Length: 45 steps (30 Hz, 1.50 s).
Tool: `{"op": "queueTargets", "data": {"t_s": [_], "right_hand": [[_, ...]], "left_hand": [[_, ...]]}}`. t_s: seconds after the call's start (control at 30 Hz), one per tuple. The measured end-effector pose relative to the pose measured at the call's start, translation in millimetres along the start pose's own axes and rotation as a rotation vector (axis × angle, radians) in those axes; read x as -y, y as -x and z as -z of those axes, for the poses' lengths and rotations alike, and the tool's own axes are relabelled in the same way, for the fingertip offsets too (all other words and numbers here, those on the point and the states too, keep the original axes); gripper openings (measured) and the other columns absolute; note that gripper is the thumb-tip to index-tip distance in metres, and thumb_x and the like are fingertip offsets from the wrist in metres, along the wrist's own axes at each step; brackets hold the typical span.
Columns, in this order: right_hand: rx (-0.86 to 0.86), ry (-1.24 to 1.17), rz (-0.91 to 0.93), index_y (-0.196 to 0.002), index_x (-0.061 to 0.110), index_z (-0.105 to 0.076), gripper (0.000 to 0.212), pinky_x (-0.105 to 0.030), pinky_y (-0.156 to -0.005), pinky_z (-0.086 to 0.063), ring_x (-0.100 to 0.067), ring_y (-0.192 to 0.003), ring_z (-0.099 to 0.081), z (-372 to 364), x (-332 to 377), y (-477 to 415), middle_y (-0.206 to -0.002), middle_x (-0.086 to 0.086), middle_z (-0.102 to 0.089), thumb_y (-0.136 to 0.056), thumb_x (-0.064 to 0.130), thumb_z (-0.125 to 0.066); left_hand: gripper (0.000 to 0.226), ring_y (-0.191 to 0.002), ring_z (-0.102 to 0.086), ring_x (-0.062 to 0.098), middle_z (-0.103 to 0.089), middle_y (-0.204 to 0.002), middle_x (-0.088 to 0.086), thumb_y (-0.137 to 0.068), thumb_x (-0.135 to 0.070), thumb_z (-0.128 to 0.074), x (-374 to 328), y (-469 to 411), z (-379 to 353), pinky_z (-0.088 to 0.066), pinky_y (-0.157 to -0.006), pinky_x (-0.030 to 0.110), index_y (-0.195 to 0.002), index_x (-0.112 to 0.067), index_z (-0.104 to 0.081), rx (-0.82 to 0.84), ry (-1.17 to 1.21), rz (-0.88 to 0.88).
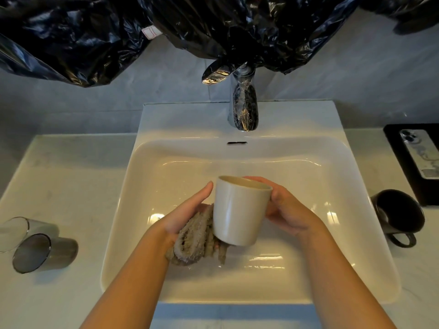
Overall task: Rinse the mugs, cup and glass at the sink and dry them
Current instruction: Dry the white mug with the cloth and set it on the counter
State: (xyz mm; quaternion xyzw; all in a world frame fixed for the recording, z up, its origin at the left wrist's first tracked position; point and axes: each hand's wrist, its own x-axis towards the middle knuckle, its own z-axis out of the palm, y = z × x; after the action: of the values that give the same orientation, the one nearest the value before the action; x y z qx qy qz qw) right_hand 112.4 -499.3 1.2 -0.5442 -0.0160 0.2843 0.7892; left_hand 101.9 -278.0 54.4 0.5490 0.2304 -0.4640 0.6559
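Since only the head view is on offer, everything is read from there. The beige cup (pixel 240 212) is held tilted over the white sink (pixel 123 210), gripped round its wall by the right hand (pixel 288 210), with the thumb up at the rim. A bunched brown cloth (pixel 194 243) is clutched in the left hand (pixel 187 214) and pressed against the cup's lower side, so drying looks to be the step in hand. No water is seen coming from the faucet (pixel 243 108). On the desk (pixel 71 186) to the left, a clear glass (pixel 14 231) and a smoky grey tumbler (pixel 45 251) are laid on their sides, close together; probably finished, though wet or dry can't be told tbh. Over on the right a black mug (pixel 399 214) is lying on its side near a phone (pixel 420 155), likely not yet rinsed. So somewhere past halfway is guessed: cup nearly done, mug left.
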Motion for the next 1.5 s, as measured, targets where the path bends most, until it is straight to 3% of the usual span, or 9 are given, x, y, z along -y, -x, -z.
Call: {"op": "queueTargets", "data": {"t_s": [0.1, 0.3, 0.4, 0.57, 0.8, 0.97, 1.1, 1.3, 1.5], "right_hand": [[-0.018, 0.028, 0.011, -0.137, 0.014, -0.054, 0.119, -0.041, -0.087, -0.043, -0.027, -0.112, -0.055, 1.3, 2.7, 1.5, -0.127, -0.015, -0.061, -0.039, 0.075, -0.083], [-0.065, -0.045, 0.005, -0.127, 0.012, -0.056, 0.112, -0.017, -0.048, -0.038, -0.006, -0.048, -0.037, -1.4, 5.1, 2.3, -0.055, 0.006, -0.043, -0.035, 0.067, -0.090], [-0.173, -0.066, 0.017, -0.129, 0.016, -0.055, 0.101, -0.016, -0.048, -0.038, -0.004, -0.047, -0.035, -7.4, 0.3, -2.5, -0.051, 0.012, -0.042, -0.046, 0.063, -0.089], [-0.352, -0.122, -0.001, -0.130, 0.011, -0.053, 0.034, -0.015, -0.049, -0.044, -0.002, -0.046, -0.047, -25.6, -6.0, -7.7, -0.053, 0.013, -0.054, -0.097, 0.021, -0.052], [-0.407, -0.235, 0.068, -0.088, 0.021, -0.056, 0.032, -0.023, -0.059, -0.032, -0.007, -0.049, -0.032, -43.4, -12.5, -11.5, -0.052, 0.010, -0.036, -0.075, 0.050, -0.058], [-0.437, -0.651, -0.015, -0.065, 0.019, -0.042, 0.044, -0.023, -0.050, -0.021, -0.006, -0.043, -0.028, -50.9, -1.6, -18.6, -0.047, 0.005, -0.025, -0.071, 0.059, -0.060], [-0.456, -0.800, -0.065, -0.062, 0.021, -0.037, 0.052, -0.023, -0.047, -0.022, -0.008, -0.040, -0.026, -51.5, 5.7, -19.1, -0.044, 0.005, -0.023, -0.064, 0.066, -0.064], [-0.437, -0.848, -0.098, -0.059, 0.020, -0.037, 0.054, -0.022, -0.044, -0.020, -0.008, -0.040, -0.024, -57.4, 1.3, -16.2, -0.043, 0.004, -0.023, -0.066, 0.067, -0.062], [-0.444, -0.795, -0.108, -0.066, 0.018, -0.044, 0.050, -0.022, -0.048, -0.021, -0.007, -0.041, -0.026, -64.5, -12.5, -17.8, -0.044, 0.004, -0.025, -0.069, 0.065, -0.062]], "left_hand": [[0.064, -0.108, -0.062, 0.038, -0.062, -0.123, 0.026, -0.084, -0.058, -0.051, 0.8, -0.3, -0.1, -0.051, -0.094, 0.045, -0.114, -0.004, -0.070, -0.033, 0.095, -0.023], [0.040, -0.075, -0.071, 0.030, -0.073, -0.088, 0.019, -0.099, -0.035, -0.044, 3.7, -3.2, -4.6, -0.056, -0.074, 0.036, -0.101, -0.004, -0.069, -0.274, 0.138, -0.222], [0.034, -0.083, -0.070, 0.036, -0.072, -0.092, 0.023, -0.100, -0.025, -0.042, 4.8, -4.1, -17.5, -0.057, -0.072, 0.041, -0.100, -0.007, -0.071, -0.428, 0.093, -0.413], [0.038, -0.075, -0.058, 0.026, -0.062, -0.080, 0.018, -0.094, -0.037, -0.041, 24.0, -22.0, -36.2, -0.048, -0.072, 0.040, -0.080, -0.006, -0.058, -0.724, -0.029, -0.646], [0.033, -0.056, -0.044, 0.007, -0.047, -0.061, -0.007, -0.103, -0.025, -0.038, 29.2, -28.3, -52.2, -0.036, -0.054, 0.023, -0.116, -0.003, -0.059, -0.872, -0.191, -0.931], [0.048, -0.071, -0.057, 0.007, -0.062, -0.081, -0.003, -0.100, -0.031, -0.034, 36.5, -27.8, -50.5, -0.044, -0.065, 0.016, -0.138, -0.007, -0.050, -0.822, -0.616, -1.119], [0.048, -0.109, -0.065, 0.028, -0.064, -0.124, 0.017, -0.104, -0.030, -0.029, 45.9, -35.7, -27.9, -0.055, -0.085, 0.034, -0.135, -0.001, -0.052, -0.822, -0.994, -1.325], [0.047, -0.125, -0.055, 0.024, -0.054, -0.138, 0.009, -0.103, -0.032, -0.031, 36.0, -29.9, -25.1, -0.041, -0.098, 0.020, -0.138, -0.007, -0.049, -0.840, -0.909, -1.211], [0.046, -0.086, -0.065, 0.019, -0.071, -0.108, 0.011, -0.098, -0.029, -0.036, 23.1, -20.8, -35.7, -0.035, -0.068, 0.009, -0.139, -0.015, -0.051, -0.913, -0.751, -1.137]]}}
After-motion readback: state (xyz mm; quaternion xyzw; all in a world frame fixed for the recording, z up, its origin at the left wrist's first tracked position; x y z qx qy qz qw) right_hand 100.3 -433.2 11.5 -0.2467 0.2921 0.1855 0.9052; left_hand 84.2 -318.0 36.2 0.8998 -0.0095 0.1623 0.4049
